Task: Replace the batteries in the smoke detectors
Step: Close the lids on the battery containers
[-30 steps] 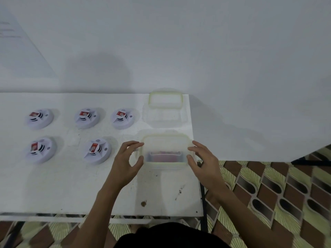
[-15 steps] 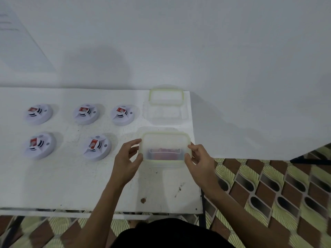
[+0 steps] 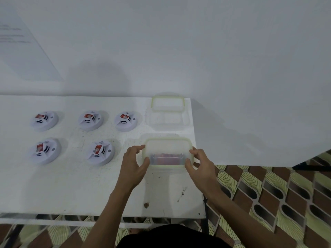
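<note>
A clear plastic box with a green-rimmed lid stands near the table's right edge, with red batteries dimly visible through its front wall. My left hand grips its left side and my right hand grips its right side, fingers on the lid rim. Several white round smoke detectors with red batteries showing lie in two rows to the left, the nearest detector close beside my left hand.
A second clear box sits behind the first, its green-rimmed lid leaning at the wall. The white table ends just right of the boxes, above a patterned floor. A white wall rises behind.
Both hands closed in from beside the box and now clasp its two sides at the lid rim. The box itself has hardly shifted.
</note>
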`<state>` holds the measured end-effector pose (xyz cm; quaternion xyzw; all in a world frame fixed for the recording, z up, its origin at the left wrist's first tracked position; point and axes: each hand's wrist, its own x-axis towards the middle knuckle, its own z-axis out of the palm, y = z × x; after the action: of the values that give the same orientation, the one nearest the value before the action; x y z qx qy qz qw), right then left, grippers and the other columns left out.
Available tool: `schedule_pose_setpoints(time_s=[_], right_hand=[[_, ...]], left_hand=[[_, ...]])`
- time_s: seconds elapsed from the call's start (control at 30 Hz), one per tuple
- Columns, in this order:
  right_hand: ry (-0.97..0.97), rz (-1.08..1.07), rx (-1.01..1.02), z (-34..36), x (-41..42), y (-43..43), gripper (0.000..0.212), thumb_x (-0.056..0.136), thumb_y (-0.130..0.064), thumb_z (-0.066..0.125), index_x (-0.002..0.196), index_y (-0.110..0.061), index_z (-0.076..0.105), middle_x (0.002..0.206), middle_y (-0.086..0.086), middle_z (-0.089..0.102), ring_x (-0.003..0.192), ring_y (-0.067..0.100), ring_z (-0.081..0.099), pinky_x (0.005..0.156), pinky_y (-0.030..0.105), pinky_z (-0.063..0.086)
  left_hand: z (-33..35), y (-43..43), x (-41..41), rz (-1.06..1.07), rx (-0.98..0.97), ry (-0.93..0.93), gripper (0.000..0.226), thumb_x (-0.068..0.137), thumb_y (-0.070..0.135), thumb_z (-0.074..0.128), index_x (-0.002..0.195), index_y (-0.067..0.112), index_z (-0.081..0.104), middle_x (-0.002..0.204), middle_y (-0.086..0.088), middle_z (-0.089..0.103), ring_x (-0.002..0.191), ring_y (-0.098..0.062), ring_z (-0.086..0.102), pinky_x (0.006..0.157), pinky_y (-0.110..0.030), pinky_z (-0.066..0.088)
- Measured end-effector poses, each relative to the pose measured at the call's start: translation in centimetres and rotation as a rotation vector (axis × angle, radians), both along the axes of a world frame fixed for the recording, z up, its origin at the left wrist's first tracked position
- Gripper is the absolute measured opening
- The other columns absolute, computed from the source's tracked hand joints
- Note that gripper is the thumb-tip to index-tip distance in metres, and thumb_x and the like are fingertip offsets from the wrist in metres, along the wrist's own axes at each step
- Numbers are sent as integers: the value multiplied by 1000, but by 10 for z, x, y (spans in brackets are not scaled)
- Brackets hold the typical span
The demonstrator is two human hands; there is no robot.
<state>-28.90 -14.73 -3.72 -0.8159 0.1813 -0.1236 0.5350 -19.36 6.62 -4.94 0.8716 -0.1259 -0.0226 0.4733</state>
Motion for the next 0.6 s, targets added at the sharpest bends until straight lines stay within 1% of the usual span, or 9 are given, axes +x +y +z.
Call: schedule_pose_setpoints(time_s=[0.07, 0.13, 0.2, 0.27, 0.3, 0.37, 0.43, 0.5, 0.6], right_hand=[[2, -7, 22, 0, -1, 2, 20, 93, -17, 63, 110, -20, 53, 128, -9, 56, 109, 3, 57, 80, 6, 48], [7, -26, 35, 0, 0, 4, 20, 93, -17, 62, 110, -18, 52, 126, -5, 59, 112, 4, 57, 87, 15, 51], [18, -31, 26, 3, 0, 5, 22, 93, -16, 61, 112, -16, 51, 117, -8, 61, 105, 0, 59, 90, 25, 54], [27, 11, 11, 7, -1, 4, 25, 94, -15, 60, 115, -16, 49, 106, -14, 60, 95, -5, 61, 89, 28, 55], [40, 50, 2, 8, -2, 2, 27, 94, -16, 60, 118, -18, 48, 106, -12, 60, 95, 1, 63, 89, 29, 55], [78, 125, -47, 9, -3, -4, 37, 93, -21, 61, 126, -25, 44, 118, -4, 60, 104, 16, 62, 91, 35, 55], [118, 197, -174, 8, 1, -12, 50, 92, -27, 61, 137, -29, 40, 138, -4, 48, 125, 17, 50, 101, 36, 48], [149, 296, -339, 12, 8, -21, 60, 89, -35, 61, 143, -34, 33, 155, -6, 25, 143, 15, 26, 109, 37, 37], [220, 515, -514, 26, 20, -36, 79, 83, -55, 64, 149, -44, 20, 162, -14, -1, 149, 11, -1, 115, 43, 24]], left_hand=[[0, 1, -1, 3, -36, 9, 37, 89, 26, 63, 124, 24, 51, 121, 8, 53, 103, -1, 53, 86, -24, 44], [0, 0, -3, 2, -104, 29, 39, 87, 33, 63, 123, 24, 53, 121, 9, 57, 104, -1, 57, 85, -22, 47], [-2, -1, -5, 2, -148, 53, 44, 83, 41, 59, 124, 24, 53, 122, 10, 58, 106, -4, 58, 85, -21, 48], [-4, -2, -4, -6, -143, 57, 48, 82, 43, 56, 125, 24, 51, 124, 8, 56, 108, -8, 58, 88, -27, 50], [-5, -2, -3, -14, -134, 62, 48, 82, 42, 56, 126, 23, 49, 125, 7, 55, 109, -9, 57, 89, -30, 50], [-3, -2, 2, -50, -93, 74, 48, 85, 36, 59, 128, 21, 46, 127, 4, 50, 108, -9, 54, 91, -31, 50], [1, -2, 8, -104, 15, 28, 52, 86, 34, 57, 133, 20, 40, 134, 0, 43, 113, -12, 48, 95, -33, 45], [4, -1, 17, -177, 139, -75, 64, 81, 45, 51, 138, 22, 34, 144, 0, 32, 128, -16, 36, 106, -36, 35], [13, -3, 30, -386, 333, -149, 81, 75, 65, 53, 143, 33, 24, 156, 8, 15, 141, -16, 16, 111, -40, 24]])
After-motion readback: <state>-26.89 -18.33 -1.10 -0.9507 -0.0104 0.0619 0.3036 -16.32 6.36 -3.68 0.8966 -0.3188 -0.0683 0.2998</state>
